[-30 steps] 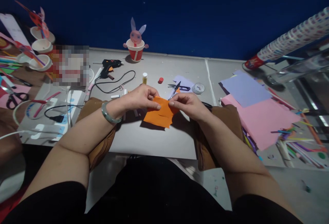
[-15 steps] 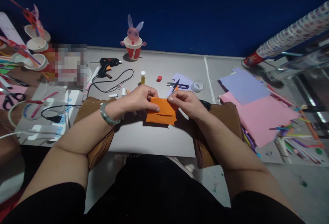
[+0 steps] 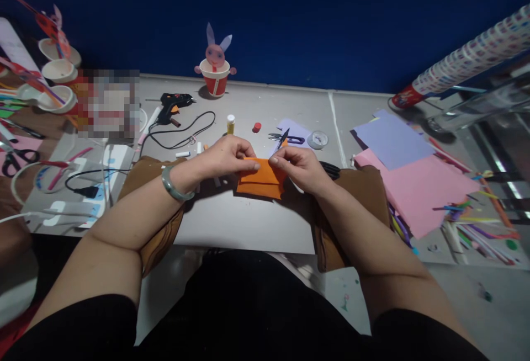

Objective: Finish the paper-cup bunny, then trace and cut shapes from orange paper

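A small sheet of orange paper (image 3: 261, 187), folded over along its far edge, is held just above the table in front of me. My left hand (image 3: 229, 157) pinches its upper left corner, the thumb lying on the folded flap. At the upper right corner, my right hand (image 3: 300, 166) grips the same paper between thumb and fingers. The sheet's right edge looks jagged. Just beyond my hands lie thread snips (image 3: 292, 139), a roll of clear tape (image 3: 318, 139), a red cap (image 3: 257, 127) and a glue stick (image 3: 231, 125) standing upright.
A black glue gun (image 3: 171, 107) with its cord lies at the back left, near a paper cup with a bunny figure (image 3: 215, 79). Power strips (image 3: 97, 190) and scissors (image 3: 19, 162) are on the left. Pink paper (image 3: 418, 190), purple paper (image 3: 393, 137) and stacked cups (image 3: 467, 54) lie right.
The orange paper has tilted slightly and its lower edge has risen a little. My left thumb has shifted up toward the fold. Both hands keep their hold.
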Demonstrator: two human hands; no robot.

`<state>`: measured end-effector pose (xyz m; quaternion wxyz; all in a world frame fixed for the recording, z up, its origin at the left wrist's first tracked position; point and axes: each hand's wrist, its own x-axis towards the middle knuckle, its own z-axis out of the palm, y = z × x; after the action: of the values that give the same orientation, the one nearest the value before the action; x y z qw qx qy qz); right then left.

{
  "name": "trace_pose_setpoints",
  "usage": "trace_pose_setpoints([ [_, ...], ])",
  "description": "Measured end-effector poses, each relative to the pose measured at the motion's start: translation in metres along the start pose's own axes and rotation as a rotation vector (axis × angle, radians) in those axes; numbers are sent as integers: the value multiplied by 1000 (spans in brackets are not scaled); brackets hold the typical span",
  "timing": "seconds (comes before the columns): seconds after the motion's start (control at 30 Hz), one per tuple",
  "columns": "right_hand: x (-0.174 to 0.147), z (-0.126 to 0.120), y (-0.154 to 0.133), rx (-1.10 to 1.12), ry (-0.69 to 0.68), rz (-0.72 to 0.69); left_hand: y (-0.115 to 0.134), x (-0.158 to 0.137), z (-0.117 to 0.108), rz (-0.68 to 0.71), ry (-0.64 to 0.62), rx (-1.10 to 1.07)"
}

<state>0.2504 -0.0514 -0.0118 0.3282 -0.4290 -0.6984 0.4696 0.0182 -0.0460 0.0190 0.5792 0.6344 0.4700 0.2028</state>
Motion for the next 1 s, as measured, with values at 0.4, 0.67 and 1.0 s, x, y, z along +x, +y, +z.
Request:
trace_pose_setpoints([
  [0.4, -2, 0, -2, -106, -103, -47, 0, 0, 0, 33, -35, 100],
  [0.67, -2, 0, -4, -74, -261, 48, -2, -2, 0, 51, -136, 129],
  [1.0, -4, 2, -6, -12, -239, 81, 0, -3, -1, 14, -196, 79],
])
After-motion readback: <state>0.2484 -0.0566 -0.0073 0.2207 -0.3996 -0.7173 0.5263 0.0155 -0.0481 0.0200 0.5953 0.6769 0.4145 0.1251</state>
